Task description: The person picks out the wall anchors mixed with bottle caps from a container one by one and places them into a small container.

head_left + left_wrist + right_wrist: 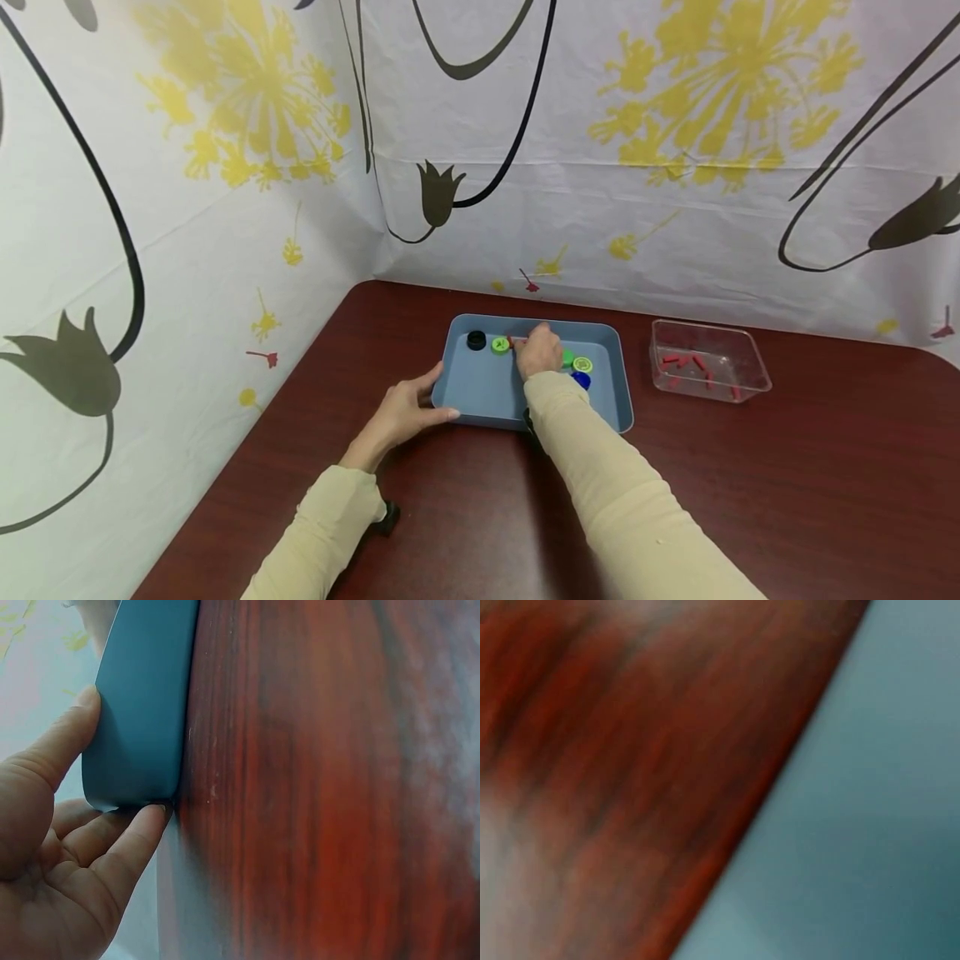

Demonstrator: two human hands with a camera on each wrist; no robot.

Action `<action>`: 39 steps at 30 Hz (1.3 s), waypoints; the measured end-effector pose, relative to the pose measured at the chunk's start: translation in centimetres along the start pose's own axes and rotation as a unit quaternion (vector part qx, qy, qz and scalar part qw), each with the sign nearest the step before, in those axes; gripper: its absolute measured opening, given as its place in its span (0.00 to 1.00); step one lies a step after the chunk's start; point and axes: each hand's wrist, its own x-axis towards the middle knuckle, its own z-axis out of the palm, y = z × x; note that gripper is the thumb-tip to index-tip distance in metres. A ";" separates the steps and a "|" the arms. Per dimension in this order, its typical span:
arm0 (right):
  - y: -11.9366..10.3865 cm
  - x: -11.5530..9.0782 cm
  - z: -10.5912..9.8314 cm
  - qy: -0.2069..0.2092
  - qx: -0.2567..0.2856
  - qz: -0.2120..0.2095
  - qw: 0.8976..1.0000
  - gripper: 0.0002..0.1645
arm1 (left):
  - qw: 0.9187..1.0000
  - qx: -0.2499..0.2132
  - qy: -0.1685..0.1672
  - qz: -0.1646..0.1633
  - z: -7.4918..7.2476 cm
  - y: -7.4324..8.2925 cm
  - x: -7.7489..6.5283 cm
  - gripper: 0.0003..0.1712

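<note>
A blue tray (480, 387) lies on a dark red-brown table (750, 483). My left hand (442, 393) holds its near left corner, thumb on the side wall and fingers at the front. The left wrist view shows the same hold, left hand (124, 757) on the tray (142, 697). My right hand (534, 346) reaches into the far part of the tray, its fingers curled onto a small red stick (516, 340). Around it lie a black cap (476, 340), a green cap (500, 344), a yellow-green cap (582, 364) and a blue cap (581, 380). The right wrist view is blurred and shows only tray (870, 825) and table.
A clear plastic box (750, 367) with several red sticks (697, 362) stands to the right of the tray. Flower-patterned cloth walls (225, 208) close off the left and back of the table. Bare tabletop stretches to the front and right.
</note>
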 end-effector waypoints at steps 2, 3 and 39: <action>0.0 0.0 0.0 -0.002 -0.002 -0.001 1.000 0.16 | 1.000 0.000 0.000 0.000 0.0 0.0 0.0 0.50; 0.0 0.0 0.1 -0.003 -0.003 -0.002 1.000 0.17 | 1.000 0.000 0.000 -0.001 0.0 0.0 0.0 0.50; 0.0 0.2 -0.2 -0.037 -0.129 -0.025 0.991 0.32 | 1.000 -0.015 0.001 0.004 0.2 -0.2 0.0 0.50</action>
